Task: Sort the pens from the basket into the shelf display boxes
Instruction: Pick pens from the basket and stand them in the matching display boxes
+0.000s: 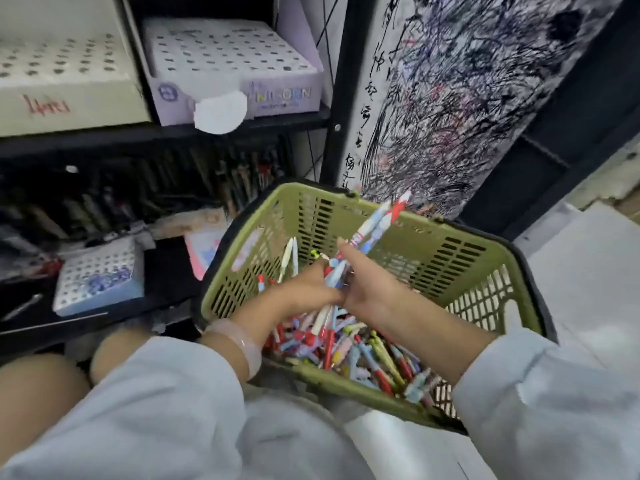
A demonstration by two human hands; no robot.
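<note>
The green basket (349,216) holds a heap of pens (360,348). The right hand (367,289) grips perhaps three pens; the left hand (304,289) clutches more. Three boxes (239,95) sit on the shelves.

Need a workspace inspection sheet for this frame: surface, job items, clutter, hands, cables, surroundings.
Surface: pale floor; the basket's base is hidden.
Job's things: green basket holds many mixed pens; purple display box and cream display box on upper shelf; small blue box on lower shelf.
Clutter: dark loose pens on the middle shelf.
Hands: left hand in the pile; right hand grips a pen bundle.
Cables: nothing seen.
Surroundings: scribbled test paper on the post.
</note>
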